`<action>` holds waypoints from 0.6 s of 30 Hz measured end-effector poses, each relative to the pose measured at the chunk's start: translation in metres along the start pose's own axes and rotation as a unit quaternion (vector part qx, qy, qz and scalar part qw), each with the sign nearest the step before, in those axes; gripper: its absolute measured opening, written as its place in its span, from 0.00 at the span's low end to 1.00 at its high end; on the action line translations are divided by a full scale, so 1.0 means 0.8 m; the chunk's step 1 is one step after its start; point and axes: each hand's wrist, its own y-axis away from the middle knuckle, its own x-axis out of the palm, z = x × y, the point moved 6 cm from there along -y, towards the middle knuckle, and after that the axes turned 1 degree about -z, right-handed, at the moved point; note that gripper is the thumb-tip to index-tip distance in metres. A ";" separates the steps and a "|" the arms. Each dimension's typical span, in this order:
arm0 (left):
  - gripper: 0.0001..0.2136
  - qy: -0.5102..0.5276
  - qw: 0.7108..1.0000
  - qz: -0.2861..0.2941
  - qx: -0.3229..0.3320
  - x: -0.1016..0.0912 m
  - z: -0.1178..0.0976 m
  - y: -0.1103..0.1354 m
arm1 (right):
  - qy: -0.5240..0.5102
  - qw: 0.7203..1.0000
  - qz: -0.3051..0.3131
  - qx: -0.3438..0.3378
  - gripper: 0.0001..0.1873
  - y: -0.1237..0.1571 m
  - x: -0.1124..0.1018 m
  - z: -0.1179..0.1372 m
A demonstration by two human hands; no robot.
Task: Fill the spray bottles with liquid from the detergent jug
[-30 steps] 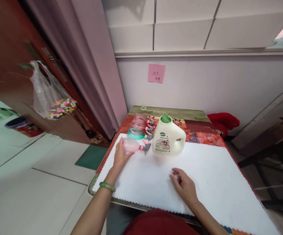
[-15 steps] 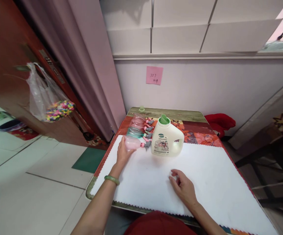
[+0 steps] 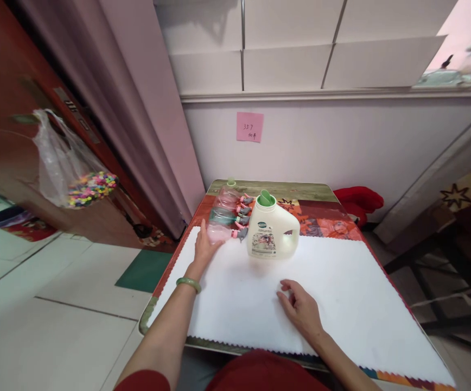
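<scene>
My left hand [image 3: 205, 251] is closed around the base end of a clear spray bottle [image 3: 218, 233] with a pink tint and a grey-and-pink trigger head. This bottle lies on its side, nearest to me in a row of several spray bottles. Behind it lies a green spray bottle [image 3: 222, 216], with reddish clear spray bottles [image 3: 228, 199] farther back. All their nozzles face right. A cream detergent jug [image 3: 274, 231] with a green spout stands upright beside the nozzles. My right hand [image 3: 301, 308] rests on the white mat, fingers loosely curled and apart, holding nothing.
A white scallop-edged mat [image 3: 333, 282] covers much of the table's near part. A small green cap [image 3: 231, 182] sits at the back edge. At left, a plastic bag of colourful pieces [image 3: 91, 189] hangs from the door handle. A red item [image 3: 360, 203] lies beyond the table.
The camera view has shifted slightly. My left hand stays at the nearest spray bottle, its thumb a little farther out. The right hand keeps its place on the mat.
</scene>
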 end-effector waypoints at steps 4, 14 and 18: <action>0.59 0.000 1.000 -0.004 -0.020 -0.005 -0.008 -0.003 | -0.003 1.000 0.002 0.001 0.17 0.001 0.000 -0.001; 0.33 0.065 0.993 -0.090 0.036 0.025 -0.111 0.100 | 0.002 1.000 0.017 0.007 0.17 -0.002 -0.001 -0.002; 0.21 0.163 0.960 0.109 0.200 0.102 -0.207 0.153 | 0.007 1.000 0.029 0.005 0.16 -0.002 -0.002 -0.001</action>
